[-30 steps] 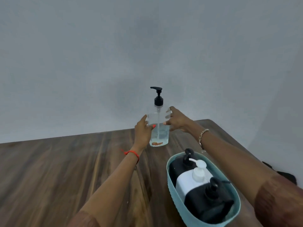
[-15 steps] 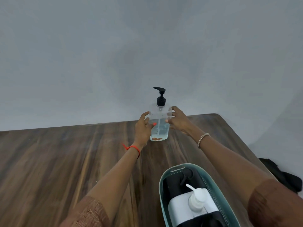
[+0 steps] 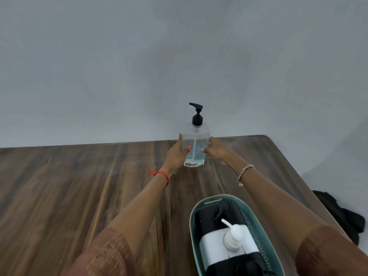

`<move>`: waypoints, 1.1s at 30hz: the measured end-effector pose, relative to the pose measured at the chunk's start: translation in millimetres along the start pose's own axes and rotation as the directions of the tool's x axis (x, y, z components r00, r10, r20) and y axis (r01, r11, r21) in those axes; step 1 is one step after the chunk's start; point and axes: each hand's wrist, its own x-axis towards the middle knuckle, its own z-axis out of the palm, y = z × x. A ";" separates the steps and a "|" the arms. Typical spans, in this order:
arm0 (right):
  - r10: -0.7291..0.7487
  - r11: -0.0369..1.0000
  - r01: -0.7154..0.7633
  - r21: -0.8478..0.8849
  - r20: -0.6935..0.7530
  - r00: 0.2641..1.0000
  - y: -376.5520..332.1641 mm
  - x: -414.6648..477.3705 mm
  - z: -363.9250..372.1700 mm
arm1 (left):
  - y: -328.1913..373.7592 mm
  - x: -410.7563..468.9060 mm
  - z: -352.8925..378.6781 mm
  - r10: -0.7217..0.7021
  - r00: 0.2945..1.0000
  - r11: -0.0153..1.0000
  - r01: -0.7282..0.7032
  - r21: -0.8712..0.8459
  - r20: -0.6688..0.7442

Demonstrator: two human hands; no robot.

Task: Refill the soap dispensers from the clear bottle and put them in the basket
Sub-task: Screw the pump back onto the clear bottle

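Table (image 3: 79, 186): wood, wall behind. Basket (image 3: 256, 222) at near right edge, already holds three dispensers lying packed together: black one (image 3: 203, 220) at back, white one (image 3: 215, 248) in the middle, another black one (image 3: 229, 265) at front, partly cut off. No dispenser seen outside the basket, so refill and loading look done; probably only setting the bottle aside is left. Bottle (image 3: 196, 140) stands upright at far side of the table, well apart from the basket, pump on, some liquid in its lower part. Left hand (image 3: 176, 156) holds the bottle's left side, thumb across the front. Right hand (image 3: 218, 151) slack, fingers fairly straight, just touching the right side, not gripping as far as visible.
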 end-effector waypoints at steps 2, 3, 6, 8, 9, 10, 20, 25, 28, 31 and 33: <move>0.091 0.995 -0.088 -0.045 0.073 0.993 5.8 -22.4 -6.6 | 8.1 -22.7 -2.0 -0.079 0.997 0.996 0.080 -0.033 0.013; 0.122 0.992 -0.118 -0.041 0.091 0.988 12.2 -36.2 -11.9 | 10.5 -36.2 -3.1 -0.125 0.992 0.991 0.125 -0.056 0.007; 0.141 0.971 -0.164 0.176 0.139 0.980 33.3 -88.3 -27.0 | 8.0 -84.3 -4.1 -0.223 0.975 0.965 0.222 -0.139 0.008; 0.149 0.936 -0.201 0.289 0.191 0.970 49.1 -123.6 -32.2 | 4.1 -117.8 -1.8 -0.279 0.959 0.935 0.284 -0.214 0.054; 0.142 0.926 -0.204 0.316 0.209 0.968 55.4 -141.0 -31.7 | 3.2 -134.0 0.7 -0.306 0.948 0.916 0.318 -0.243 0.087; 0.136 0.906 -0.211 0.366 0.218 0.966 61.7 -156.8 -29.4 | 3.4 -151.0 3.9 -0.316 0.942 0.904 0.336 -0.263 0.116; 0.355 0.813 -0.221 0.539 -0.157 0.922 103.3 -258.0 12.5 | -13.7 -261.1 50.3 -0.311 0.912 0.874 0.385 -0.296 0.268; 0.371 0.855 -0.176 0.487 -0.337 0.865 101.8 -276.4 37.4 | -23.2 -270.0 54.9 -0.286 0.931 0.910 0.337 -0.241 0.225; 0.369 0.856 -0.141 0.497 -0.397 0.840 90.8 -287.0 58.9 | -22.2 -273.4 36.1 -0.237 0.951 0.928 0.281 -0.244 0.197; 0.365 0.844 -0.119 0.523 -0.397 0.842 80.3 -291.8 88.5 | -23.5 -286.3 9.0 -0.215 0.962 0.939 0.251 -0.236 0.171; 0.337 0.845 -0.100 0.526 -0.377 0.863 73.2 -290.5 109.3 | -25.8 -297.1 -12.4 -0.206 0.970 0.945 0.232 -0.231 0.133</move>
